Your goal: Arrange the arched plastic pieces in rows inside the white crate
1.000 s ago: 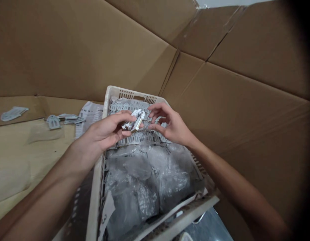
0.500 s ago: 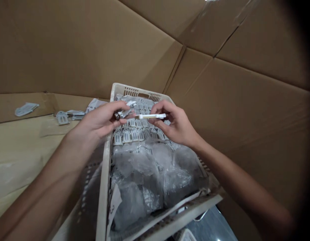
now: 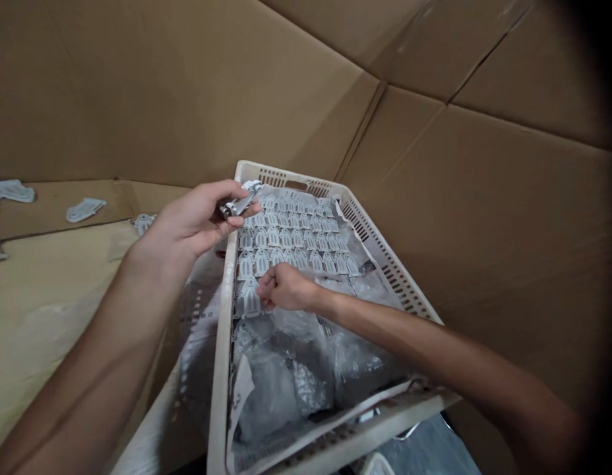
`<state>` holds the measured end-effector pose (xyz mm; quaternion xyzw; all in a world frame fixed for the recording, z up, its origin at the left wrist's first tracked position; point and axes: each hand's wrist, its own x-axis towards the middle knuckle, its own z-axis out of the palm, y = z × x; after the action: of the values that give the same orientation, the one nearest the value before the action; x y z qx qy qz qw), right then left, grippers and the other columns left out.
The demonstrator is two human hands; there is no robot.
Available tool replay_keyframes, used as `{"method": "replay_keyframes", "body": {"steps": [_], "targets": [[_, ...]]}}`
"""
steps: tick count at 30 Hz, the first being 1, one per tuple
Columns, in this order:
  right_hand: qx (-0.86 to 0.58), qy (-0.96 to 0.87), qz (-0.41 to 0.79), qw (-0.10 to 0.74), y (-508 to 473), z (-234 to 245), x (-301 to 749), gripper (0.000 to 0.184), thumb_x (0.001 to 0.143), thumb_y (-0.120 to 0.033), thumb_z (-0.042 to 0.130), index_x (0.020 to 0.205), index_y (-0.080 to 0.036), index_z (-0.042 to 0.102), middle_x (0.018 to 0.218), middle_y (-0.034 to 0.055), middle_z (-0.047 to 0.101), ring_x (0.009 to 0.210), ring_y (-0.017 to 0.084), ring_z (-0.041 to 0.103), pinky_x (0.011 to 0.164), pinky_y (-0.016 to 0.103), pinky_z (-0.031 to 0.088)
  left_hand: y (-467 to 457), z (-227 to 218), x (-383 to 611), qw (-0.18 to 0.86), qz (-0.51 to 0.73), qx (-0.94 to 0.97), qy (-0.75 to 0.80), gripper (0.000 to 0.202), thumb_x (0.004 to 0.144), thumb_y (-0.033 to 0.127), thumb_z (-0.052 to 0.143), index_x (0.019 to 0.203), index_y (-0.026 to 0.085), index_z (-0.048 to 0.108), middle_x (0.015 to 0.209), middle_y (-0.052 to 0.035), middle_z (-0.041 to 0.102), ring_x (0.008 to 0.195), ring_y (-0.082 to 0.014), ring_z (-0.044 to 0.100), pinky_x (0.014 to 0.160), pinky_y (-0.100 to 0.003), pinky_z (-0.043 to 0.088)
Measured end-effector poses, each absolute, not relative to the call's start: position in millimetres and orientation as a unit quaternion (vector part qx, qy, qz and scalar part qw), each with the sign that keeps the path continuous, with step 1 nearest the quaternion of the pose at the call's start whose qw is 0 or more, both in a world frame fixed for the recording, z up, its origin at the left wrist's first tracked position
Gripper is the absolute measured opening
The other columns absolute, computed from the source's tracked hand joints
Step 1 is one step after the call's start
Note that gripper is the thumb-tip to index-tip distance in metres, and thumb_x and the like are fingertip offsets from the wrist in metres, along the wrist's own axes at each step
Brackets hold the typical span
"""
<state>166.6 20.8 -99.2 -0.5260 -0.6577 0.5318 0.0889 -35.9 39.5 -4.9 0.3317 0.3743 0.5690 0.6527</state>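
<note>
My left hand (image 3: 207, 211) is raised over the crate's left rim, its fingers closed round a few small shiny grey-white pieces (image 3: 241, 201). Down in the white plastic crate (image 3: 221, 343), my right hand (image 3: 286, 287) pinches the edge of a flat grey-white piece (image 3: 249, 298) with two long slots and a pointed top. That piece stands at the left end of the front row, close to the crate wall. Behind it, several rows of matching pieces (image 3: 286, 239) stand on a sheet. The exact kind of these pieces is unclear.
Clear plastic bags (image 3: 266, 396) fill the near part of the crate. Loose matching pieces (image 3: 86, 209) lie on cardboard to the left, beside a pale yellow surface (image 3: 53, 284). Tall cardboard walls (image 3: 508, 218) rise behind and to the right.
My right hand has moved down and left with a piece, from beside my left hand to the crate's front row. My left hand still holds its pieces. The view has shifted slightly.
</note>
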Motion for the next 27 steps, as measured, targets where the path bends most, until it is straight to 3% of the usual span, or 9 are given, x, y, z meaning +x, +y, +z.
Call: {"method": "replay_keyframes", "body": {"steps": [4,11,14,21,24,27], "targets": [[-0.546,-0.694,0.465,0.065,22.5,-106.2,157.5,0.016,0.090,-0.022,0.078,0.091,-0.021,0.062,0.063,-0.0013,0.070,0.059,0.017,0.068,0.050,0.024,0.044,32.9,3.5,-25.9,0.647,0.588,0.294,0.387,0.024,0.069,0.001,0.079,0.082,0.016,0.065,0.079,-0.0068,0.066,0.077,-0.0162,0.072,0.038,-0.014,0.034],[-0.538,-0.726,0.421,0.073,14.5,-105.2,149.5,0.015,0.088,-0.018,0.071,0.087,-0.022,0.057,0.061,-0.0038,0.066,0.058,0.016,0.066,0.055,0.025,0.043,26.5,10.2,-13.8,0.644,0.583,0.295,0.398,0.016,0.074,-0.001,0.071,0.079,0.013,0.064,0.077,-0.0074,0.065,0.071,-0.0134,0.069,0.037,-0.014,0.035],[-0.516,-0.760,0.383,0.096,14.9,-91.8,155.5,0.017,0.090,-0.026,0.074,0.089,-0.022,0.058,0.064,-0.0036,0.063,0.059,0.016,0.061,0.058,0.028,0.043,23.4,12.5,-10.1,0.651,0.580,0.293,0.391,0.016,0.075,-0.003,0.069,0.081,0.011,0.065,0.078,-0.0068,0.065,0.072,-0.0126,0.070,0.039,-0.013,0.037],[-0.412,-0.757,0.292,0.414,37.9,-34.3,180.4,0.026,0.098,-0.036,0.066,0.119,-0.021,0.057,0.106,0.0063,0.070,0.090,0.019,0.066,0.076,0.034,0.053,17.9,15.6,1.5,0.646,0.577,0.279,0.414,0.010,0.079,0.001,0.069,0.081,0.011,0.069,0.080,-0.0068,0.068,0.071,-0.0129,0.069,0.050,-0.015,0.049],[-0.391,-0.766,0.264,0.437,46.1,-14.7,184.5,0.033,0.098,-0.040,0.070,0.124,-0.022,0.058,0.107,0.0057,0.069,0.092,0.019,0.066,0.082,0.036,0.053,17.9,11.4,6.6,0.648,0.569,0.314,0.398,0.007,0.079,0.006,0.073,0.084,0.011,0.074,0.085,-0.0072,0.071,0.067,-0.0107,0.065,0.049,-0.016,0.048],[-0.377,-0.777,0.257,0.433,48.1,-8.1,186.5,0.026,0.097,-0.039,0.073,0.112,-0.022,0.062,0.095,0.0033,0.067,0.088,0.019,0.064,0.083,0.037,0.053,18.9,6.5,9.8,0.653,0.551,0.334,0.398,0.004,0.080,0.012,0.077,0.084,0.011,0.075,0.087,-0.0082,0.073,0.065,-0.0108,0.063,0.043,-0.017,0.040]]}}
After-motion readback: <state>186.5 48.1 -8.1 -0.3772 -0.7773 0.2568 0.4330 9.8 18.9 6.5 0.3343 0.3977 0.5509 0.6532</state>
